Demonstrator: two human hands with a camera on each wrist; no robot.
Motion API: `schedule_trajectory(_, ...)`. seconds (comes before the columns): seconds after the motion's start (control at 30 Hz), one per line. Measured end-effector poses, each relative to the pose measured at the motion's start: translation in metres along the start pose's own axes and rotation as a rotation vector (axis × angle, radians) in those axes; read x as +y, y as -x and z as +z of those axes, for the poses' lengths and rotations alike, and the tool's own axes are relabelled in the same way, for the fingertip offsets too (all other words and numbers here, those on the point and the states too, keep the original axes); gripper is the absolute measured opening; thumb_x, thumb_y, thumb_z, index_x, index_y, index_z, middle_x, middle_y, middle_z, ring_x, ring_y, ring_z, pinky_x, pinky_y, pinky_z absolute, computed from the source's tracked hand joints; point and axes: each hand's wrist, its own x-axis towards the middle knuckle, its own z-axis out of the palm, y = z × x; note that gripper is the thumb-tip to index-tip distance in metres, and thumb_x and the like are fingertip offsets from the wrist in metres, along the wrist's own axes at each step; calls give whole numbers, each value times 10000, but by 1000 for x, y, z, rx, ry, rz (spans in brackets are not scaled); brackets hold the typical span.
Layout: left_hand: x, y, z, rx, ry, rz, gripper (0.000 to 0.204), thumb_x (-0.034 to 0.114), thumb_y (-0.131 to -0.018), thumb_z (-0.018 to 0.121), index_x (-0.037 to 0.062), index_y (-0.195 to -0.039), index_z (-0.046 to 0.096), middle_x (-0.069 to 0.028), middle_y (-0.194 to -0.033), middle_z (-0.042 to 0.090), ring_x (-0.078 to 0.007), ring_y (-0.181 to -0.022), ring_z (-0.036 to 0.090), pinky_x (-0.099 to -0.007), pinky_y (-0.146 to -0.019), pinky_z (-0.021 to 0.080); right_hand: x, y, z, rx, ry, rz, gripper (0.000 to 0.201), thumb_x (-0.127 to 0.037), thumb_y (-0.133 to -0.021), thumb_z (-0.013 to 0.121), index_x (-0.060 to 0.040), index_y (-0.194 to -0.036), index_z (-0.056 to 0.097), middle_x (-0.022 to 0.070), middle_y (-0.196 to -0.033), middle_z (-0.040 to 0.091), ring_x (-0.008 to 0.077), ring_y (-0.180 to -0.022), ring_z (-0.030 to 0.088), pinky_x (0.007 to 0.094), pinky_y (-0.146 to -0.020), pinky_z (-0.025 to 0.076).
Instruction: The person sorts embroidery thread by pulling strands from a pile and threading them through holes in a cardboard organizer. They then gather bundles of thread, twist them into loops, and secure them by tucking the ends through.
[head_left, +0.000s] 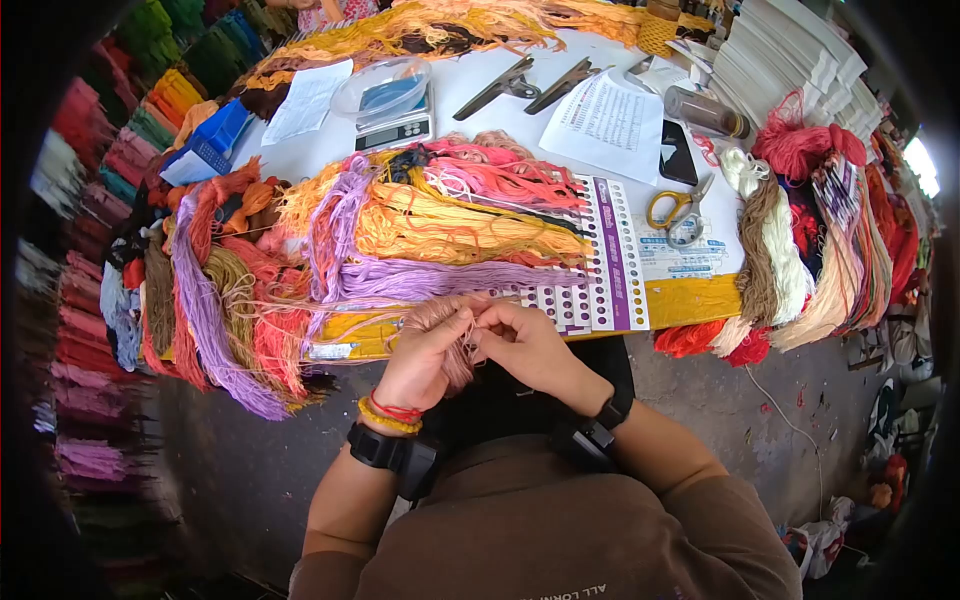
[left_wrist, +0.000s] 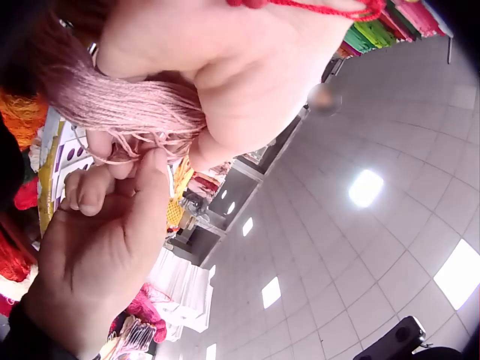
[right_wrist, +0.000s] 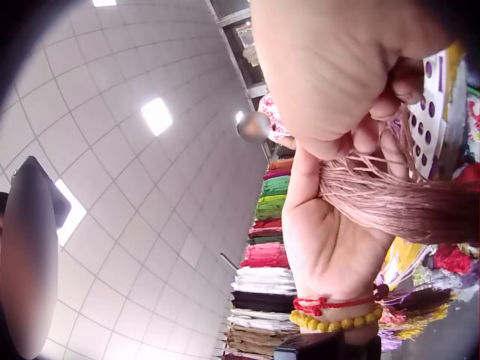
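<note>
A dusty-pink thread skein (head_left: 459, 366) hangs over the near table edge, in front of the person's body. The left hand (head_left: 420, 350), with red and yellow bracelets at its wrist, holds the skein in its curled fingers. Thumb and fingertips of the right hand (head_left: 535, 352) pinch strands at the skein's top, close against the left fingers. In the left wrist view the pink strands (left_wrist: 127, 105) bunch under the left palm, with some loose loops beside the right thumb. The right wrist view shows the skein (right_wrist: 397, 202) trailing across the left palm.
Purple (head_left: 430, 282) and yellow-orange skeins (head_left: 440, 225) lie beyond the hands, beside a punched card (head_left: 615, 260). Scissors (head_left: 683, 208), a phone (head_left: 678, 153), a scale (head_left: 398, 130) and bulldog clips (head_left: 497, 88) are farther back. More skeins (head_left: 785, 235) drape over the right edge.
</note>
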Motion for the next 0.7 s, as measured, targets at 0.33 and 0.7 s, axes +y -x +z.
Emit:
schedule_trajectory(0.33, -2, 4, 0, 80, -94, 102, 312, -33, -817, 563, -15, -1124, 509, -34, -853, 574, -103, -743, 567, -230, -664, 490, 5, 1, -2, 16, 96, -58, 120, -115, -817, 587, 2, -844, 581, 49, -714, 628, 90, -629, 580, 227, -557, 450)
schedule_trajectory(0.7, 1, 6, 4, 96, -99, 91, 352, -32, -809, 570, -27, -1149, 478, -24, -775, 553, -99, -687, 558, -228, -628, 481, -3, 3, -4, -2, 188, -41, 43, -55, -832, 580, -13, -826, 568, 23, -780, 616, 45, -707, 567, 180, -589, 432)
